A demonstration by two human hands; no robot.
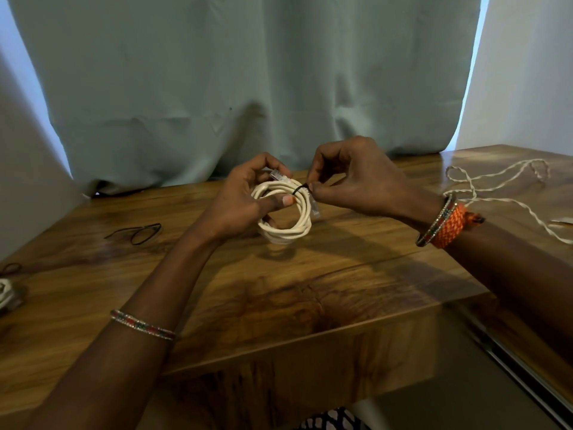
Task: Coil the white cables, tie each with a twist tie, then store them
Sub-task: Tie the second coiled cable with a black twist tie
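Note:
A coiled white cable (291, 228) with clear plug ends is held just above the wooden table (279, 293) at its middle. My left hand (245, 203) grips the coil, thumb pressed on its top strands. A black twist tie (299, 189) wraps over the top of the coil. My right hand (356, 178) pinches the tie's ends at the coil's right side. A second white cable (496, 184) lies loose and uncoiled on the table at the far right. Another coiled white cable (7, 294) sits at the left edge, partly cut off.
Spare black twist ties (139, 232) lie on the table to the left, with one more (11, 268) near the left edge. A grey-green curtain (248, 88) hangs behind the table. The table's front edge drops off below my forearms.

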